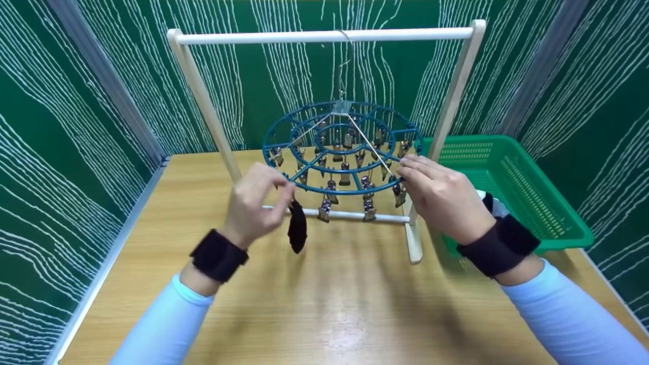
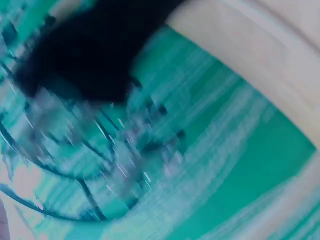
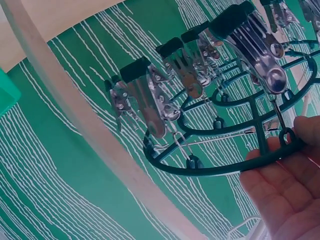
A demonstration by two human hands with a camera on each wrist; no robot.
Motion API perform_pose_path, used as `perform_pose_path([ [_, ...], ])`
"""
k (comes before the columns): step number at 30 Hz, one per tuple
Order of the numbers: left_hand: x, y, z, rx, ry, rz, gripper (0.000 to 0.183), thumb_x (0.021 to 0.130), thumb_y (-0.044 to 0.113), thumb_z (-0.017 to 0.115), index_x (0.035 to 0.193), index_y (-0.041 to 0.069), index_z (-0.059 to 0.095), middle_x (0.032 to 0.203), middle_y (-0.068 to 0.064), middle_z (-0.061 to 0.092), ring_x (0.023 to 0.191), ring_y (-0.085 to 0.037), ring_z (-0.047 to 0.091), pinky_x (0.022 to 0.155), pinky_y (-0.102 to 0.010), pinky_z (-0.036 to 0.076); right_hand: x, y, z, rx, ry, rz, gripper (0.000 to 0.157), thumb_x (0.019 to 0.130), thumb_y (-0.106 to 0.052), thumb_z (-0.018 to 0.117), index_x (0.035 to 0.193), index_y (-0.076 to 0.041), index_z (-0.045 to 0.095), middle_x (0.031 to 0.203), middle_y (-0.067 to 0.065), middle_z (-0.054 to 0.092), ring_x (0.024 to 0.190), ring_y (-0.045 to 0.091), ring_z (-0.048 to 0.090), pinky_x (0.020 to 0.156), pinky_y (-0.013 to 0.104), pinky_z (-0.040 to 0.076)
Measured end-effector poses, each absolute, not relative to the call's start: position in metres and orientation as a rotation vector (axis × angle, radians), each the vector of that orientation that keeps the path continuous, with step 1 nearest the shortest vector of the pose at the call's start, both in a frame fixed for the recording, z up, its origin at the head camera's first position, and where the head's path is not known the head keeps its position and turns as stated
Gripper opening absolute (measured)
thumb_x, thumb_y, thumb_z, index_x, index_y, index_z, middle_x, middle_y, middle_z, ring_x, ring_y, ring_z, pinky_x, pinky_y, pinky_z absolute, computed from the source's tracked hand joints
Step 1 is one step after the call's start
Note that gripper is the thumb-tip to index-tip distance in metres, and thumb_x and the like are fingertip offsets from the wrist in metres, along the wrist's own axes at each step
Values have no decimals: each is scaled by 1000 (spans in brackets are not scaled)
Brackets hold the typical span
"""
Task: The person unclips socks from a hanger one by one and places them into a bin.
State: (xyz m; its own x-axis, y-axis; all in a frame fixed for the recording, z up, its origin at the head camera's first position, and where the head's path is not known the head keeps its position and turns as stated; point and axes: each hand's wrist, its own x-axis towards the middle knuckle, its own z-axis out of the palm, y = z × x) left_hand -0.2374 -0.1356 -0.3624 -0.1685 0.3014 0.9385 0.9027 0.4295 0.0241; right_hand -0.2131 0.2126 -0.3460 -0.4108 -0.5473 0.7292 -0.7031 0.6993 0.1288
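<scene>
A round green clip hanger (image 1: pixel 340 192) hangs by a metal hook from a white rail, with metal clips (image 1: pixel 345 175) dangling from its rings. At the rim's right front, my right hand (image 1: pixel 443 195) holds the ring, thumb and fingers on either side of it in the right wrist view. My left hand (image 1: pixel 256 205) is at the left front rim, thumb and forefinger nearly meeting; blur hides whether they pinch anything. Just beside these fingertips hangs a small, sock-like black cloth (image 1: pixel 297 228). In the blurred left wrist view, a dark shape (image 2: pixel 95 55) hangs over the clips.
The wooden stand's rail (image 1: pixel 405 34) and side posts (image 1: pixel 205 101) frame the hanger. At the right, a green basket (image 1: pixel 547 177) holds some grey, white and black cloth (image 1: pixel 499 207), partly behind my right hand. A wooden table (image 1: pixel 324 304) lies beneath. Green walls with white lines surround it.
</scene>
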Motion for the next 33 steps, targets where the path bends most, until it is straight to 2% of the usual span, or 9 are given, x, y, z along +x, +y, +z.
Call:
perform_pose_path([
  [2, -243, -145, -359, -1005, -1786, -740, 5, 90, -4, 66, 94, -3, 68, 91, -18, 72, 86, -32, 68, 80, -45, 63, -214, 214, -347, 947, -2119, 255, 24, 92, 9, 79, 117, 11, 77, 119, 30, 78, 111, 45, 78, 93, 56, 64],
  [7, -252, -166, -350, -912, -2084, -676, 33, 90, -8, 58, 121, -7, 70, 126, -25, 72, 121, -39, 68, 107, -50, 58, -216, 215, -348, 931, -2126, 251, 24, 93, 9, 78, 117, 11, 77, 120, 30, 78, 112, 45, 78, 93, 56, 64],
  [11, -256, -178, -346, -945, -2233, -615, 32, 94, -9, 64, 125, -6, 72, 138, -26, 69, 132, -42, 66, 115, -52, 55, -218, 216, -349, 929, -2122, 257, 25, 93, 11, 77, 118, 12, 76, 121, 30, 77, 114, 45, 78, 94, 55, 64],
  [16, -260, -184, -342, -1030, -2267, -551, 23, 99, -4, 74, 122, -3, 76, 136, -25, 72, 131, -42, 67, 116, -53, 54, -221, 220, -350, 926, -2133, 284, 26, 93, 12, 77, 119, 11, 76, 122, 30, 77, 116, 45, 77, 95, 56, 63],
  [25, -261, -184, -336, -1144, -2231, -520, 19, 100, 6, 78, 117, -1, 80, 124, -22, 77, 126, -40, 70, 116, -55, 54, -226, 229, -351, 887, -2164, 357, 30, 89, 12, 81, 119, 11, 77, 126, 29, 77, 120, 45, 75, 96, 58, 62],
  [30, -257, -180, -336, -1167, -2175, -490, 20, 98, 9, 80, 116, 0, 82, 117, -18, 81, 120, -39, 73, 109, -53, 58, -223, 231, -350, 856, -2160, 380, 44, 85, 9, 85, 128, 12, 72, 131, 30, 74, 122, 47, 73, 97, 61, 62],
  [33, -255, -176, -336, -1178, -2144, -494, 19, 97, 9, 81, 114, -1, 83, 114, -18, 81, 116, -38, 74, 105, -51, 61, -220, 229, -349, 866, -2138, 389, 56, 85, 2, 87, 136, 10, 67, 137, 29, 71, 125, 47, 71, 99, 62, 61],
])
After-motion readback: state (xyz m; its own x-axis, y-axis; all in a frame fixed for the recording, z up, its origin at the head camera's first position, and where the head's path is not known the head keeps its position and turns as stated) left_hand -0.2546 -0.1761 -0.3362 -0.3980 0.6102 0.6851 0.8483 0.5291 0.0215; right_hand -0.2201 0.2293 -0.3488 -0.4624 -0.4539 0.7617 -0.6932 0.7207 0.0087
